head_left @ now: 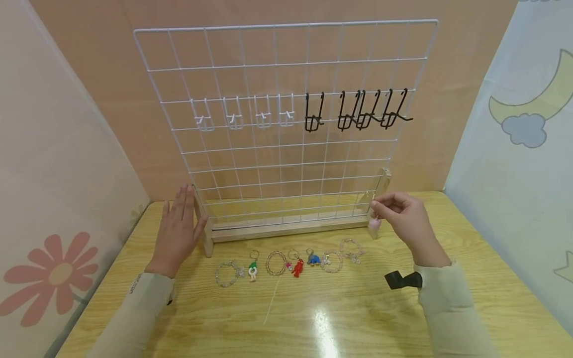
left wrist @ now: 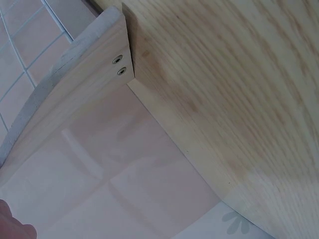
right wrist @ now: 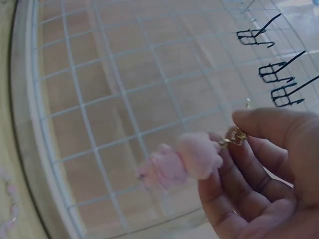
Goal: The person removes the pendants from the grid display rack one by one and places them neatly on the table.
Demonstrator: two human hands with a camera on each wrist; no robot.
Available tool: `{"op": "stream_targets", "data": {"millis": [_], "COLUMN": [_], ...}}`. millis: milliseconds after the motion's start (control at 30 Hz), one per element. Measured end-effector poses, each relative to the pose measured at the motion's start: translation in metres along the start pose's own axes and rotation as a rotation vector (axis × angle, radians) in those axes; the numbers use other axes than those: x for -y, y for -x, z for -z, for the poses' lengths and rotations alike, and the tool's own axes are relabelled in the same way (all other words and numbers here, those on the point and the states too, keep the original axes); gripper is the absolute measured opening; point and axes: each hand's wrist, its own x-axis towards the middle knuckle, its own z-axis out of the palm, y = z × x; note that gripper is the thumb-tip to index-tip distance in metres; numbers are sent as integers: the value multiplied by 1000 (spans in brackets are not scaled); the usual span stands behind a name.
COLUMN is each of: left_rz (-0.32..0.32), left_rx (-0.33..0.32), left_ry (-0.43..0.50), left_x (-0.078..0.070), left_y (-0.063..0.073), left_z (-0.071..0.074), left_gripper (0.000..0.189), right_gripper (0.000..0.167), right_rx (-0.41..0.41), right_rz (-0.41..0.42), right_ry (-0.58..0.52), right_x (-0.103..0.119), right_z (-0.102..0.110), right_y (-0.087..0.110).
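My right hand (head_left: 405, 219) pinches the gold chain (right wrist: 233, 138) of a pink plush keychain (right wrist: 184, 159) between thumb and fingertips. The charm dangles near the lower right corner of a white wire grid rack (head_left: 286, 25), by its right wooden post (head_left: 384, 181). In the right wrist view it hangs over the palm side of the fingers, in front of the grid. On the other side, my left hand (head_left: 176, 233) lies with straight fingers along the left wooden post (head_left: 208, 243). Only a bit of its fingers (left wrist: 14, 226) enters the left wrist view.
White hooks (head_left: 233, 119) and black hooks (head_left: 313, 122) hang on one grid row. Before the rack lie bead bracelets (head_left: 276, 252) and keychains, among them a red figure (head_left: 298, 268), a blue one (head_left: 314, 260) and a green-and-white one (head_left: 252, 271). Patterned walls (head_left: 515, 169) flank the table.
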Motion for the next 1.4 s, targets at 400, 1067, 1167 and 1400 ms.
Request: {"op": "stream_targets", "data": {"millis": [400,1067,1167,1400], "left_rz": [0,9,10,10], "left_rx": [11,31,32,38], "left_ry": [4,-8,-12,-23], "left_x": [-4,-3,-3,-3], "left_y": [-1,-2,-1,-1], "left_z": [5,4,4,5], "left_gripper": [82,84,85,86], "right_gripper": [27,17,17,18], "right_rx": [232,226,200,185], "right_rz": [-126,-200,-204,-231], "right_ry": [93,299,336,365], "right_x": [-44,-90,-93,-95], "right_z": [3,-8,-11,-15], "right_y": [9,8,7,3]}}
